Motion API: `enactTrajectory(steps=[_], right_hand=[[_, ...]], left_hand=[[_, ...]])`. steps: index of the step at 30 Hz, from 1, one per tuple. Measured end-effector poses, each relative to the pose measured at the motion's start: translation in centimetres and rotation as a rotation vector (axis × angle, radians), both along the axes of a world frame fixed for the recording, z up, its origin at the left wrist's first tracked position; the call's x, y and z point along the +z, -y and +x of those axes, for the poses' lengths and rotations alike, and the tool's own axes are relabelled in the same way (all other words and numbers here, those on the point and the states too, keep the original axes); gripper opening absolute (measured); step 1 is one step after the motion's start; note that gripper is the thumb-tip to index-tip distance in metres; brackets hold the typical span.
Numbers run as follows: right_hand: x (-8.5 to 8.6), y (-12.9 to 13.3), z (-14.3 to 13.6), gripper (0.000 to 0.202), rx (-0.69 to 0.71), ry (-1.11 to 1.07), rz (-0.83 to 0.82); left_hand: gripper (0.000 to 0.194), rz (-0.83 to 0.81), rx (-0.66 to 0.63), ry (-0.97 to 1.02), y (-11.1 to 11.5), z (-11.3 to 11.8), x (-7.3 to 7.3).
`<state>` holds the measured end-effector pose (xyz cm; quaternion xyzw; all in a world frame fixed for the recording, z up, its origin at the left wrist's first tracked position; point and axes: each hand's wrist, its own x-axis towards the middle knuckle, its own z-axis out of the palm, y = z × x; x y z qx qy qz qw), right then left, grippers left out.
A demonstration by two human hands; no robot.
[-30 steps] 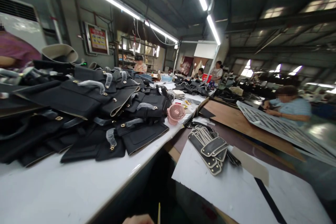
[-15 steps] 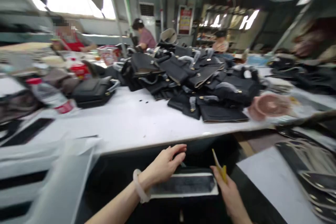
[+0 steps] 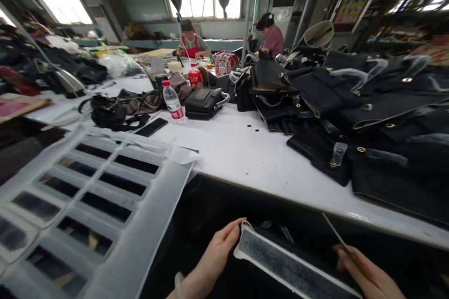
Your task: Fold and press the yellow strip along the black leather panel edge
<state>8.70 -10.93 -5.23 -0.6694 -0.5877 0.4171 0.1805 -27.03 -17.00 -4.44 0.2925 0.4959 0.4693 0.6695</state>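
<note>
Since the frame half a second ago, my left hand (image 3: 212,254) has shifted from across the panel (image 3: 293,268) to its left end, and the panel, nearly level then, now slants down to the right; my view has swung left. Panel is on my side of the table (image 3: 238,145), in front of its near edge; my left hand is narrowed on it, thumb against fingers, pale bangle (image 3: 178,285) at the wrist; my right hand (image 3: 368,273), also in front of the table, is closed round a slim tool (image 3: 338,235), tip toward the table; whether this hand touches the panel, I cannot tell. Slotted tray (image 3: 161,210) stands at the table's near left; on the table's left part, phone (image 3: 152,127), bottle (image 3: 173,103) and one black bag (image 3: 203,103); on its right, a heap (image 3: 312,88) of black bags, several handles wrapped in clear film; toward the table's far side, one person in a red apron (image 3: 191,51) and another in a purple top (image 3: 274,39).
</note>
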Motion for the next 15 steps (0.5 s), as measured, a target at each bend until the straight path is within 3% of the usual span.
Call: enactTrajectory(steps=[3, 5, 9, 15], right_hand=[[1.7, -4.3, -3.3, 0.055, 0.441, 0.087, -0.081], [1.6, -6.6, -6.2, 0.05, 0.618, 0.111, -0.133], [-1.0, -9.1, -12.2, 0.039, 0.801, 0.109, -0.188], [-4.9, -9.3, -18.6, 0.036, 0.962, 0.105, -0.2]], left_hand=[[0.06, -0.028, 0.02, -0.001, 0.0, 0.3, 0.1], [0.059, -0.041, 0.024, -0.034, -0.1, 0.3, 0.3], [0.061, -0.025, 0.004, -0.091, -0.2, 0.2, -0.2], [0.053, 0.061, -0.017, -0.098, -0.1, 0.5, -1.5]])
